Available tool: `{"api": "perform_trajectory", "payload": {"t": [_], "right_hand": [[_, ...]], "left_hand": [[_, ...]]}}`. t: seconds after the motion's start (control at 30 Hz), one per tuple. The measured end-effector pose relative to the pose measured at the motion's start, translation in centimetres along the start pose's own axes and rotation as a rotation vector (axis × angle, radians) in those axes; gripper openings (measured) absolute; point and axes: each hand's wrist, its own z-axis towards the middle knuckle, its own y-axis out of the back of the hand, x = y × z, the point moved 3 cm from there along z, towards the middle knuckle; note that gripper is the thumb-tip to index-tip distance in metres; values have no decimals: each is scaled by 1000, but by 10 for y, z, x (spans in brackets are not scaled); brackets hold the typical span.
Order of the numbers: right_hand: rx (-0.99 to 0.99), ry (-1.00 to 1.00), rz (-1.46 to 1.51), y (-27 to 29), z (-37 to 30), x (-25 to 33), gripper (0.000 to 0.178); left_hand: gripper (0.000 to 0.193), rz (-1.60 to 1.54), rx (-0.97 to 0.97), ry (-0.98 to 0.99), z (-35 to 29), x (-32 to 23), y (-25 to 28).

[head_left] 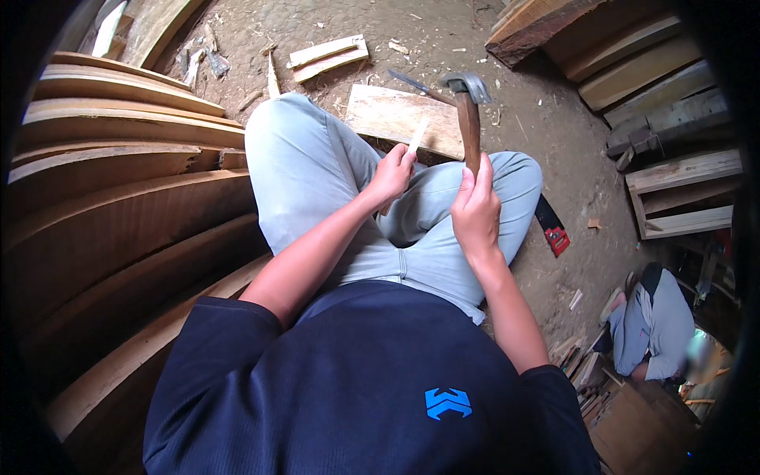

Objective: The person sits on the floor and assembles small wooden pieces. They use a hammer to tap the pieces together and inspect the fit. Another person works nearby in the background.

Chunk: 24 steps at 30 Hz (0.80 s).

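My right hand (477, 207) is closed round the wooden handle of a claw hammer (470, 131), held upright with its metal head up, over my right knee. My left hand (392, 176) grips a thin pale strip of wood (418, 136), which sticks up past the fingers. Beyond both hands a flat wooden board (396, 115) lies on the ground in front of my crossed legs. A narrow dark metal tool (416, 84), perhaps a chisel, rests at the far edge of that board, partly behind the hammer.
Long planks (119, 178) stand stacked close along my left. A saw with a red handle (557, 241) lies by my right knee. Cut wood blocks (328, 57) and shavings litter the dirt floor. Timber frames (689, 194) line the right; another person (653, 321) sits at lower right.
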Motion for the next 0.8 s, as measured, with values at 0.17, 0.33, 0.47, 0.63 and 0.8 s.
{"api": "perform_trajectory", "payload": {"t": [0.17,0.33,0.47,0.63,0.8], "right_hand": [[356,-174,-265,-24,-15,-28,42],[193,-81,-151,-9,-8,-11,42],[107,-39,-121,-4,-9,-3,41],[284,-174,-180,-14,-14,-23,43],[17,-9,-7,6,-4,-4,42]], "left_hand": [[23,-30,41,25,-2,-3,-2],[22,-70,50,57,-8,-7,-2],[22,-46,36,12,-3,-1,-3],[22,-63,51,28,-2,-1,-4],[21,-23,39,32,-9,-9,-5]]}}
